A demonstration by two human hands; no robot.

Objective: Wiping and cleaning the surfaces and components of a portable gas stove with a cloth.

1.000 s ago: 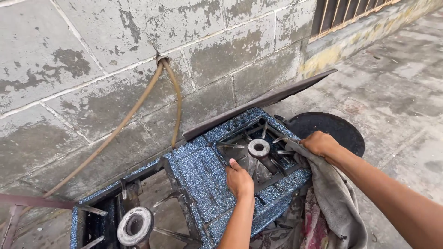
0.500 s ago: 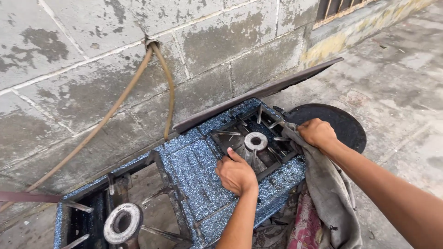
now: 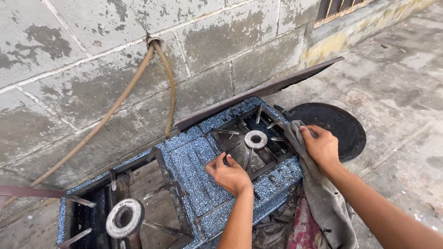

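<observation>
Left hand [image 3: 229, 175] presses fingers down on the blue speckled metal two-burner stove [image 3: 194, 173] beside its right burner ring [image 3: 255, 139]. Right hand [image 3: 321, 146] clutches a grey rag [image 3: 323, 198] at the stove's right edge. Risk: rag snagging on grate prongs.

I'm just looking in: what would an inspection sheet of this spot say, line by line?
Surface: concrete floor, stained.
Job's things: blue speckled stove with two burners; grey rag draped over its right edge.
Clutter: round black pan; flowered cloth under the stove.
Hands: left hand on the stove top; right hand gripping the rag.
Cables: tan hose coming from a hole in the wall.
Surroundings: block wall, blotchy.
</observation>
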